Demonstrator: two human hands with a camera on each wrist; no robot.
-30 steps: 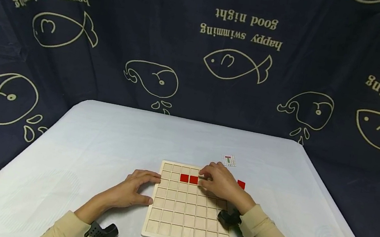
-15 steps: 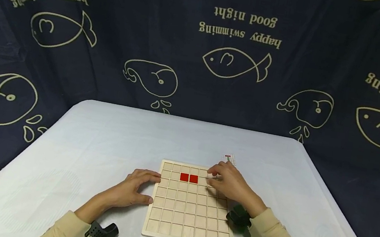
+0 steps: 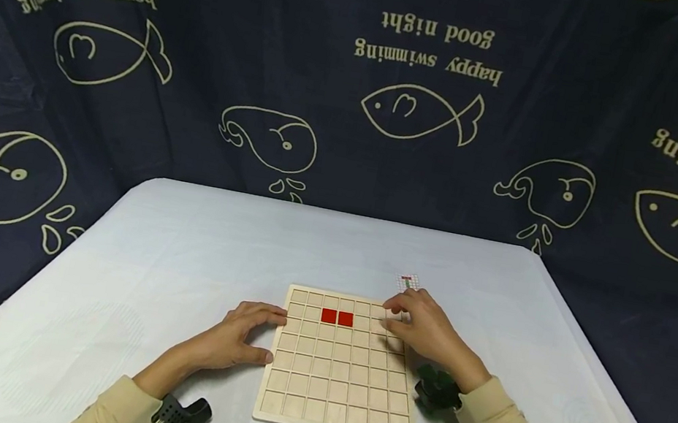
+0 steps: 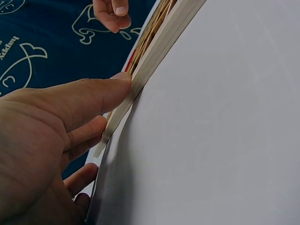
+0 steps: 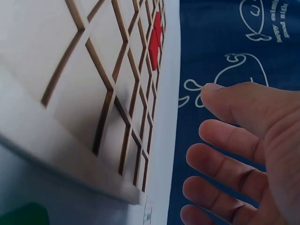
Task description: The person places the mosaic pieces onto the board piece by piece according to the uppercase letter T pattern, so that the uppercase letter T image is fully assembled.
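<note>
A pale wooden grid board lies on the table. Two red square tiles sit side by side in its second row from the far edge. My left hand rests against the board's left edge, thumb and fingers spread; in the left wrist view the thumb touches the wooden side. Above the board's far right corner is my right hand, its fingers loosely bent. The right wrist view shows those fingers apart with nothing between them.
A small card with a printed coloured grid lies beyond the board's far right corner. Something green shows by the board's right side, partly hidden near the right wrist camera. Dark fabric hangs behind the white table.
My right hand has moved right, away from the two red tiles, uncovering more cells. A red piece right of the board is now hidden behind that hand. The left hand stays put.
</note>
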